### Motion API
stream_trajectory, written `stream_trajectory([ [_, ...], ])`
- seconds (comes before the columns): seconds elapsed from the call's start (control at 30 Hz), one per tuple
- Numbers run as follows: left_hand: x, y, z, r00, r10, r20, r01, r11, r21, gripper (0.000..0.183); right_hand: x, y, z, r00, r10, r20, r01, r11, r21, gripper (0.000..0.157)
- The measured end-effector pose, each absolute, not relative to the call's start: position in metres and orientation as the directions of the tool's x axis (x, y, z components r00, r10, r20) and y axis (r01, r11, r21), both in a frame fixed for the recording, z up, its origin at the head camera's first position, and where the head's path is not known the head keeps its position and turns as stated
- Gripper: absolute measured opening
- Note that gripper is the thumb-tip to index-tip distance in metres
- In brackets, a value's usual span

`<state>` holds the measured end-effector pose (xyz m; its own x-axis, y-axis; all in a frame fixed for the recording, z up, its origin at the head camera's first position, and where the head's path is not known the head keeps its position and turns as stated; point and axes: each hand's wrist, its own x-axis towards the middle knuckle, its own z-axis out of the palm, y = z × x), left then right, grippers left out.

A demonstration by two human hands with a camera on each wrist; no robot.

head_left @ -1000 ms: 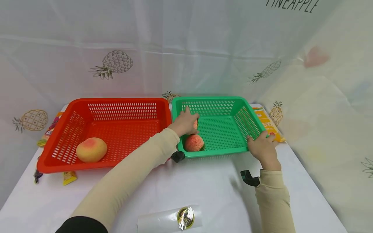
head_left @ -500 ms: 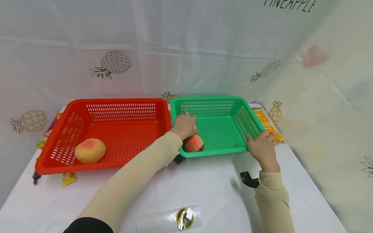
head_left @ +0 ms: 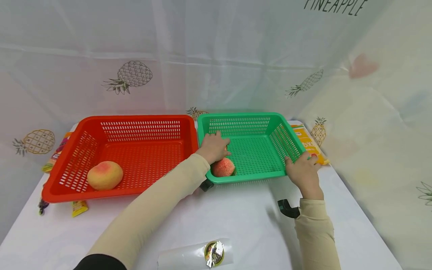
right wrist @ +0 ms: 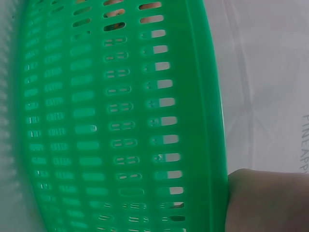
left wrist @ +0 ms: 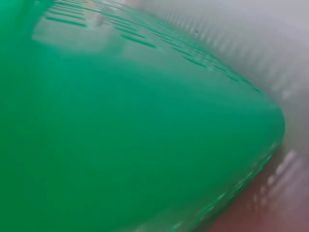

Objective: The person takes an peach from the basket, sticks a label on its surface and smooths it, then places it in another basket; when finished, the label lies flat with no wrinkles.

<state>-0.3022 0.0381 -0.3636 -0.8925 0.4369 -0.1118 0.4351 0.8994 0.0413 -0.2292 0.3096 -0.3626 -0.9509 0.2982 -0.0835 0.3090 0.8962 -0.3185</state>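
My left hand [head_left: 213, 147] reaches over the left side of the green basket [head_left: 249, 174], its fingers curled over a reddish fruit that it mostly hides. Just in front of it, a red, rough-skinned fruit [head_left: 224, 167] lies in the basket's near left corner. At the near right corner, my right hand [head_left: 305, 174] grips the basket's rim. The right wrist view shows the slotted green basket wall [right wrist: 120, 111] with part of that hand [right wrist: 270, 200] at the rim. Green plastic [left wrist: 145, 125] fills most of the left wrist view; the left fingers are hidden there.
Beside the green basket stands a red basket [head_left: 145, 165] holding a yellow-pink peach [head_left: 105, 175]. A yellow packet [head_left: 308, 142] lies behind at right. Small wrapped packets [head_left: 79, 208] lie near the red basket. A clear-wrapped roll [head_left: 189, 257] with a round label is in front.
My left hand has drawn slightly nearer and lower over the fruit, covering more of it. The right hand stays at the green basket's corner, and the baskets keep their places.
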Motion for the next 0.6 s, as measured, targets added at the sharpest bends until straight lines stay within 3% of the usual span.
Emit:
stream_trajectory([
  [0.3, -0.304, 0.037, -0.369, -0.907, 0.421, 0.029, 0.421, 0.903, 0.083, 0.034, -0.230, 0.310, -0.364, -0.952, 0.294, -0.078, 0.304, 0.896, -0.324, 0.075],
  [0.6, -0.299, 0.035, -0.358, -0.916, 0.401, 0.003, 0.397, 0.908, 0.135, 0.048, -0.229, 0.311, -0.363, -0.957, 0.282, -0.062, 0.286, 0.903, -0.320, 0.074],
])
